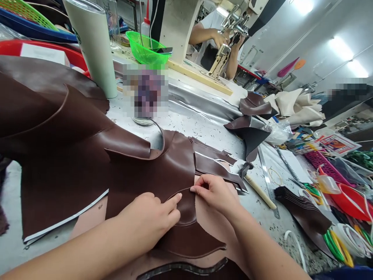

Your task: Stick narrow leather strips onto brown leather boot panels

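Dark brown leather pieces (140,175) lie spread and partly folded in front of me, with pale pink sheets (208,217) under them. My left hand (148,217) rests on the leather, its index finger stretched along a curved edge and pressing down, the other fingers curled. At the right end of that same edge, my right hand (214,192) pinches the leather piece (186,202) between thumb and finger. A brown strip (159,126) loops up behind. White-edged leather strips (214,163) are stacked beyond my right hand.
A hammer (259,190) and a metal ruler (266,179) lie to the right, near stacked brown leather pieces (303,214). A tall pale tumbler (94,46) and a green basket (148,50) stand behind. Past the sewing machine (218,66), another person's hands (220,39) are at work.
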The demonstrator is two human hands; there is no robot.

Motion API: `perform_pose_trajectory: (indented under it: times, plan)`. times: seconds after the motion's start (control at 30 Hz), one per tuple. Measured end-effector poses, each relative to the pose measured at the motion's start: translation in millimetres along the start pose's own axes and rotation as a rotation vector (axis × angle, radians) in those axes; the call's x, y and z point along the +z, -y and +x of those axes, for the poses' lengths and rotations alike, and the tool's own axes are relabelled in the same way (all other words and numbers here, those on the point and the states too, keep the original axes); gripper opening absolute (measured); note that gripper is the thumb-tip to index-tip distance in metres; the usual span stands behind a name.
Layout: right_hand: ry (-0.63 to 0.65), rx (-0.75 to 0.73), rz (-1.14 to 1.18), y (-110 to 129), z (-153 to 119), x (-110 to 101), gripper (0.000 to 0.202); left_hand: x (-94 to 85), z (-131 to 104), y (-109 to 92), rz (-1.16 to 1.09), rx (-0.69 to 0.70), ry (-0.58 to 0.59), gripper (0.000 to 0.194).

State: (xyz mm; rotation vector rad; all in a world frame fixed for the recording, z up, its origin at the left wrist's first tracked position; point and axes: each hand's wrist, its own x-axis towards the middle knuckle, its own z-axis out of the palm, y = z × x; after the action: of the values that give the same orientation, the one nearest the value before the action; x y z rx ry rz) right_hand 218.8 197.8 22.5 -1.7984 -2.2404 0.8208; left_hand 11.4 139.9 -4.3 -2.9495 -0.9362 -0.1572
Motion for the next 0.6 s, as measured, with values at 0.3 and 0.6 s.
perform_pose_trajectory:
  times: [0.3,0.6]
  plan:
    - [-0.032,0.187,0.114,-12.7,2.5,-11.6,0.042,-14.5,35.0,1.0,-0.003,-0.005,0.055,0.035]
    - [0.416,0.325,0.682,0.6,-78.1,21.6,0.043,-7.7,-77.5,-84.6,-0.183,-0.019,-0.352,0.028]
